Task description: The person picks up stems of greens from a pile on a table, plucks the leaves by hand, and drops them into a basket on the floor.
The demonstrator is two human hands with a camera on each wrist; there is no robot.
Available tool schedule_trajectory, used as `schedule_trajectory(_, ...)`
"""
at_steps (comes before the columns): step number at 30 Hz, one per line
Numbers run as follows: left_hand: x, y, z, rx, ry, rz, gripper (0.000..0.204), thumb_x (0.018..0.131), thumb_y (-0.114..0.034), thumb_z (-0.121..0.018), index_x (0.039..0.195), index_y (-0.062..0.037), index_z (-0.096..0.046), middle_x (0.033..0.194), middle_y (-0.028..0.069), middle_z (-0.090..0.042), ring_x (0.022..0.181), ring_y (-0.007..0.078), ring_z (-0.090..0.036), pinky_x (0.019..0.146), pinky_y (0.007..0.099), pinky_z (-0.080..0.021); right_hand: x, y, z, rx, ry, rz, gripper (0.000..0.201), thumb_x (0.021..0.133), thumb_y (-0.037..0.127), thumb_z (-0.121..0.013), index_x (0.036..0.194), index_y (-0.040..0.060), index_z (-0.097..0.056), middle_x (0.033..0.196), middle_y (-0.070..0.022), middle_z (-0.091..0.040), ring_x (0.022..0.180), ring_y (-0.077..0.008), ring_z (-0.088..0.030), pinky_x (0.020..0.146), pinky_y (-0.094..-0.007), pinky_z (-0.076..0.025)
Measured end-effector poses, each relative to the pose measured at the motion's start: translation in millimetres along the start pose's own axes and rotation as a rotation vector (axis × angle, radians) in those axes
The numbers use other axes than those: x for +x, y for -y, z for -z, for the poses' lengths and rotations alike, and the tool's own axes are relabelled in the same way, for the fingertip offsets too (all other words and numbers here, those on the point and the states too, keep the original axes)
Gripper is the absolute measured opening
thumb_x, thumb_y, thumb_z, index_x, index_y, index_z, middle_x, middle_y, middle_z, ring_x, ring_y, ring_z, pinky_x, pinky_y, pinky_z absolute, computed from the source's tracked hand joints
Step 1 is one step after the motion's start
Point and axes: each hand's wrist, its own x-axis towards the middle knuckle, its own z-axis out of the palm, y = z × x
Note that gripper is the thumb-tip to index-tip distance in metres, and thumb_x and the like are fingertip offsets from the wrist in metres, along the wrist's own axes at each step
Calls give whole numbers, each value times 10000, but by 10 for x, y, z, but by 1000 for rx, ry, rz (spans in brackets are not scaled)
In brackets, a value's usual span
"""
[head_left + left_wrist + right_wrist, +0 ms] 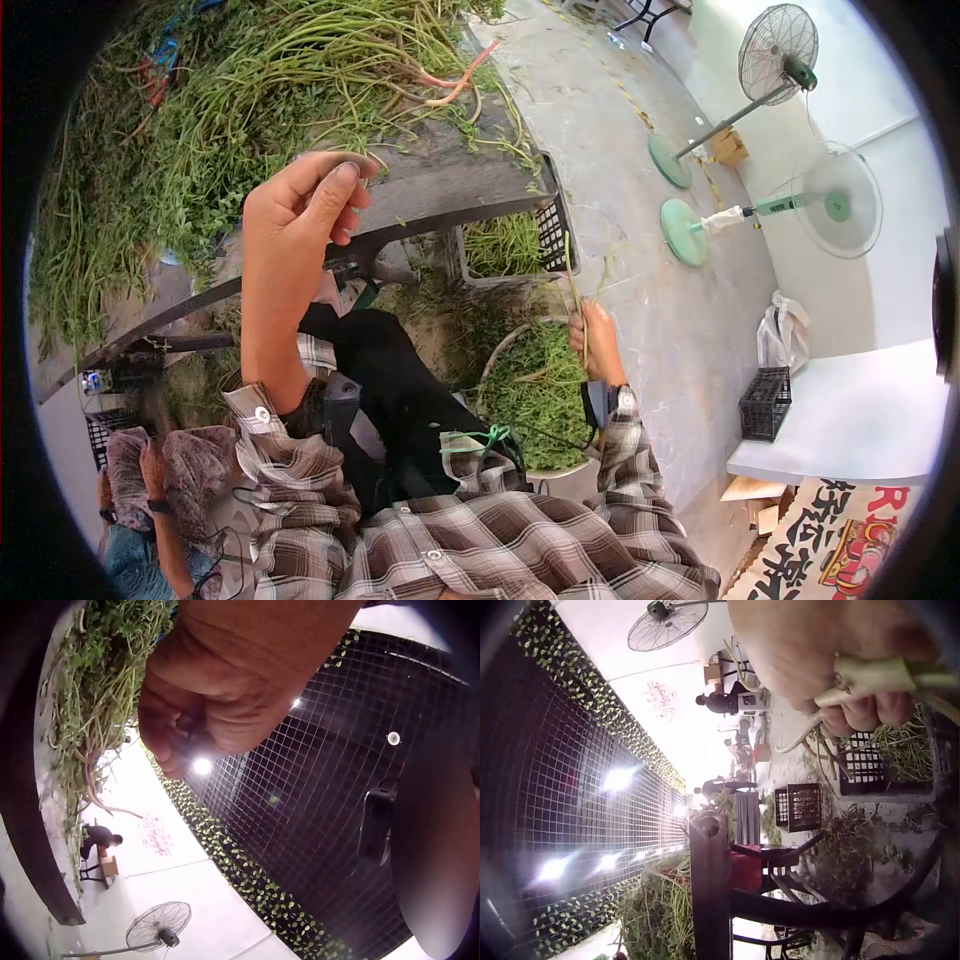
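Note:
My left hand (305, 205) is raised over the near edge of the table, its fingers curled and the thumb laid against the index finger. In the left wrist view nothing shows in its grasp. My right hand (600, 340) grips pale green plant stems (870, 679), which stick out past the fingers above a round tub (487, 365) of cut greens (540, 400). A large heap of leafy long-stemmed greens (250, 100) covers the table (440, 180), with a reddish stem (465, 78) jutting from its right side.
A black plastic crate (553, 235) holding stems stands under the table corner. Two floor fans (670, 160) are by the right wall. Another person's hands (153, 468) show at lower left. A small black crate (766, 403) sits on a white surface at right.

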Motion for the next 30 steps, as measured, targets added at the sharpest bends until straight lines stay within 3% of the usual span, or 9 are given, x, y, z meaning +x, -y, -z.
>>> schedule_trajectory(4, -1, 0, 9, -17, -7, -7, 184, 891, -157, -530, 916, -14, -643, 716, -6, -572, 593, 38, -484, 523, 178, -394, 507, 321, -81, -19, 64, 54, 224, 920, 290, -441, 896, 77, -507, 603, 0, -479, 435, -85, -399, 383, -222, -321)
schedule_trajectory(7, -4, -11, -1, -48, 6, 10, 183, 891, -155, -530, 913, -10, -640, 717, -6, -567, 594, 40, -482, 524, 178, -392, 1064, 664, -135, -191, 18, 251, 252, 908, 265, -442, 925, 44, -562, 717, -76, -591, 563, -162, -527, 512, -278, -429)
schedule_trajectory(9, 2, -34, 21, -53, 6, 15, 183, 891, -152, -529, 913, -5, -636, 720, -6, -564, 597, 39, -481, 526, 176, -391, 1500, 600, 96, -786, -161, 587, 364, 894, 348, -462, 967, 4, -557, 857, -96, -581, 724, -171, -559, 574, -282, -449)
schedule_trajectory(10, -1, -46, 32, -52, -10, 12, 181, 891, -150, -528, 912, -6, -636, 717, -8, -564, 596, 37, -480, 526, 175, -391, 1478, 607, 78, -741, -168, 530, 381, 869, 340, -494, 1009, -10, -551, 945, -91, -579, 842, -156, -555, 626, -294, -466)
schedule_trajectory(13, -2, -45, 82, -45, -40, 9, 192, 898, -155, -517, 917, -5, -635, 713, -7, -565, 588, 43, -484, 523, 182, -394, 1274, 434, -83, -676, -176, 515, 356, 865, 289, -504, 1071, 3, -550, 964, -81, -584, 846, -156, -563, 648, -300, -479)
schedule_trajectory(14, 0, -46, 95, -31, -34, -5, 206, 904, -163, -506, 924, -3, -634, 713, -5, -566, 580, 50, -489, 521, 190, -397, 1106, 398, -171, -591, -100, 385, 340, 862, 234, -509, 1117, 12, -539, 973, -77, -587, 860, -152, -571, 660, -289, -487)
schedule_trajectory(20, -12, -72, 131, -70, -69, -4, 204, 901, -170, -518, 925, -4, -634, 707, 0, -572, 580, 50, -493, 519, 191, -395, 618, -53, -516, -389, 121, 155, 304, 875, 133, -490, 1116, -50, -522, 937, -107, -598, 753, -149, -605, 604, -264, -506)
schedule_trajectory(27, -15, -97, 243, -147, -177, -43, 185, 890, -166, -543, 914, -10, -639, 683, -3, -570, 565, 33, -479, 500, 175, -382, 313, 307, -1001, -424, 239, 206, 281, 884, 135, -482, 1079, -59, -541, 938, -101, -608, 766, -144, -610, 599, -258, -501)
schedule_trajectory(30, -25, -144, 319, -296, -350, -117, 203, 894, -186, -544, 909, -8, -640, 665, 0, -565, 529, 37, -470, 475, 185, -365, 121, 631, -1206, -467, 287, 314, 218, 900, 154, -467, 893, -39, -568, 769, -67, -596, 608, -122, -559, 530, -246, -452)
